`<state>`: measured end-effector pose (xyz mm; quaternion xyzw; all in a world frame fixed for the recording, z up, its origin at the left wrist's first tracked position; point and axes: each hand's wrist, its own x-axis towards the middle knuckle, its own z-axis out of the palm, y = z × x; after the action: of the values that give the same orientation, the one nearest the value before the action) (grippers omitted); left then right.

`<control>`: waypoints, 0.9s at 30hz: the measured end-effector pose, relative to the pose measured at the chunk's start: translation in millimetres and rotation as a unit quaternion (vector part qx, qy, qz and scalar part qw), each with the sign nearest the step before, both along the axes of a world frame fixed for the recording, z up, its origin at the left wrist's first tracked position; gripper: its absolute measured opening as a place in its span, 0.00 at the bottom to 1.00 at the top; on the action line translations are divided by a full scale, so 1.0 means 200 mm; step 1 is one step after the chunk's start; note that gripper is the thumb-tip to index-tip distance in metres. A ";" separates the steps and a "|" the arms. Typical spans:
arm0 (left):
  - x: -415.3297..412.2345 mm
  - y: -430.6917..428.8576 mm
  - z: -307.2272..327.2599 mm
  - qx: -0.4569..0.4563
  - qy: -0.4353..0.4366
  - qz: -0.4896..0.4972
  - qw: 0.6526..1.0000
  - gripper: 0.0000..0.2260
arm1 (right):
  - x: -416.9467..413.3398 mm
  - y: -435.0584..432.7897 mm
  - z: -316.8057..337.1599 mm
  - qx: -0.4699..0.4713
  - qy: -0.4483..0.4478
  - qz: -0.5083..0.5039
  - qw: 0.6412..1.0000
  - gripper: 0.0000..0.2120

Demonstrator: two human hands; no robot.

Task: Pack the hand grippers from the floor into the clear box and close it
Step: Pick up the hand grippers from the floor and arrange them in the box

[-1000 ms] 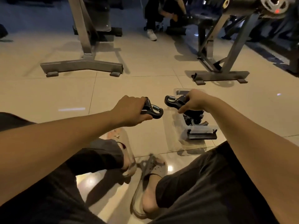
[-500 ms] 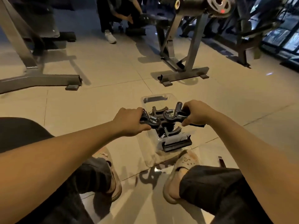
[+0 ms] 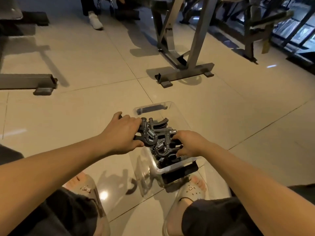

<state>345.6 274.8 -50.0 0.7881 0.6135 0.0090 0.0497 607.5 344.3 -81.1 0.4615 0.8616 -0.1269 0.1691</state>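
Both hands at the clear box. The left hand (image 3: pixel 121 133) is closed round the handles of a hand gripper (image 3: pixel 148 134), which is held at the box's left rim. The right hand (image 3: pixel 188 142) is curled round the handles of a second hand gripper (image 3: pixel 162 148), which is held low among the pile inside the box. The two held grippers are seen just beside each other. Each is black and dark grey, with a hooked head and a bright coiled steel spring exposed near the fingers.

Directly under both grips, the clear box (image 3: pixel 179 165) is shown standing open on the floor. More grippers of the same kind (image 3: pixel 159 123) are heaped inside it, beyond the fingers. A black latch (image 3: pixel 180 172) is fitted at the end nearest the wrists and another (image 3: pixel 150 109) at the end beyond the grips.

Below the wrists, two pale slippers (image 3: pixel 190 189) on the person's feet are seen either side of the box's near end. Around the grips lies a glossy floor (image 3: pixel 85 103) of beige tiles. Well beyond the hands, a grey steel equipment frame (image 3: pixel 187 72) is seen, another frame's foot (image 3: pixel 27 81) to the left, and a white shoe (image 3: pixel 95 23) farther off.
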 end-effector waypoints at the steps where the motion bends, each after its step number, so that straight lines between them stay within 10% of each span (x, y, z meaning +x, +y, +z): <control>1: -0.02 0.02 -0.02 -0.002 0.000 -0.004 1.000 0.21 | 0.00 0.02 -0.03 -0.011 -0.006 0.004 1.000 0.27; 27: 0.00 0.39 -0.21 -0.061 -0.081 0.043 0.994 0.23 | 0.09 0.22 -0.40 -0.122 -0.055 0.107 0.985 0.23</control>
<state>345.6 352.7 -91.5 0.7533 0.6400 0.0374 0.1465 625.1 389.2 -161.3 0.3489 0.8734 -0.1868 0.2837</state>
